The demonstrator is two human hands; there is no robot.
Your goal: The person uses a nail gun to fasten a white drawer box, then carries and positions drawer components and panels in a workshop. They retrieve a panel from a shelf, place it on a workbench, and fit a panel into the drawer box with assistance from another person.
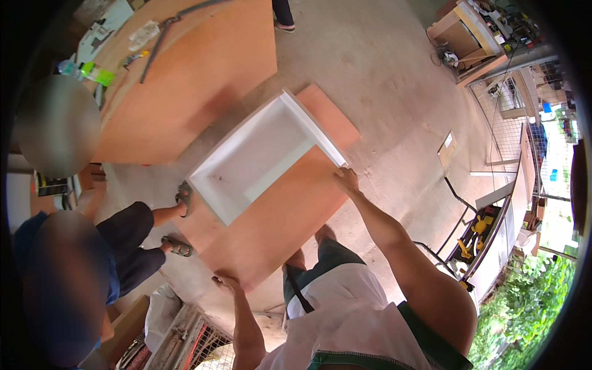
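Observation:
A reddish-brown wooden board point(277, 216) spans the near part of a white open-topped box point(246, 161). At the board's near left corner, my left hand point(227, 282) is closed on the edge. My right hand point(347, 180) grips the far right corner, close to the box's white rim. The far half of the box stays uncovered and shows its pale inside. Under the box, more brown board point(328, 114) sticks out on its far right side and on its left. Some fingers of both hands are hidden by the board's edge.
A large wooden worktable point(209, 80) stands at the far left, with tools and a green-labelled bottle point(97, 74) on it. A person in dark trousers point(126, 240) stands left of the box; another person's foot point(285, 28) shows beyond. A black metal frame point(459, 222) stands right.

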